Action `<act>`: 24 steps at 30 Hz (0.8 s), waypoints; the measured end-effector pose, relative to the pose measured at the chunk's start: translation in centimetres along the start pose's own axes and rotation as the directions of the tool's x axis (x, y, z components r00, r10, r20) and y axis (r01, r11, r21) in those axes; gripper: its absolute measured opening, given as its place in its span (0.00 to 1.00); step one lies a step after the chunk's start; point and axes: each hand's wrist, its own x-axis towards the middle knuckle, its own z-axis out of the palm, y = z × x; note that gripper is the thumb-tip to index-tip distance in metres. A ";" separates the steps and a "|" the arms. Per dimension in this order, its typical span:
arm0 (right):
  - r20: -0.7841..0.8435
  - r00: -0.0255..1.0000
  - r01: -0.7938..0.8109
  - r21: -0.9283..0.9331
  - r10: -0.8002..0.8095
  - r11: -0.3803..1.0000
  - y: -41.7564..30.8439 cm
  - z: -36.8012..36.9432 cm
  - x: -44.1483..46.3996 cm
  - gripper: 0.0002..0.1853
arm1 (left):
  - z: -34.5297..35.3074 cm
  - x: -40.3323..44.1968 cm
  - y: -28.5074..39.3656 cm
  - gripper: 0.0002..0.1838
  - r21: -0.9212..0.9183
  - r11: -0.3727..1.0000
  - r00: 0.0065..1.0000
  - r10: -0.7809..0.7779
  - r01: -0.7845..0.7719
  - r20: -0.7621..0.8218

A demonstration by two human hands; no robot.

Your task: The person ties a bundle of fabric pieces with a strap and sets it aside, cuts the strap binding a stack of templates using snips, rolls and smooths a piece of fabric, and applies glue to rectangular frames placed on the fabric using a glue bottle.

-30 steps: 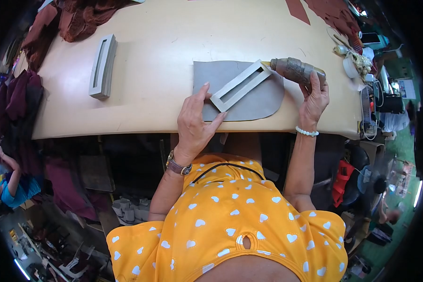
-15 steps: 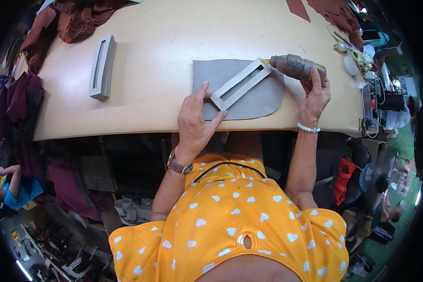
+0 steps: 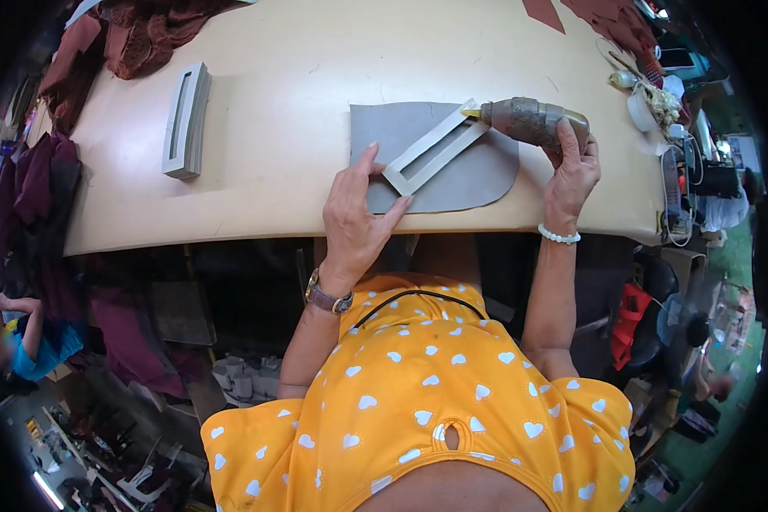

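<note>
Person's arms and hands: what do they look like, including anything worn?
Short, white-heart-printed orange-yellow fabric sleeves leave both forearms bare. The ungloved left hand has a brown-strapped wristwatch at its wrist; the ungloved right hand, a pale beaded bracelet.

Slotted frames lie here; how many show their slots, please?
2: one frame at the left hand, over the grey sheet; another tops the stack at left on the table. More may hide beneath.
</note>
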 end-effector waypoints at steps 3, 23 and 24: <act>0.010 1.000 -0.014 0.001 0.014 1.000 -0.5 0.7 -1.4 0.18 | 0.0 0.0 0.0 0.40 0.002 1.000 1.000 -0.003 0.003 0.001; 0.161 0.976 -0.155 0.066 0.143 0.986 -1.3 2.8 -9.8 0.18 | 0.1 0.0 0.2 0.45 -0.043 0.998 0.999 -0.047 0.048 0.007; 0.163 0.961 -0.245 0.132 0.223 0.960 -1.5 2.3 -9.3 0.17 | 0.2 0.0 0.2 0.45 -0.045 0.998 0.999 -0.050 0.050 0.005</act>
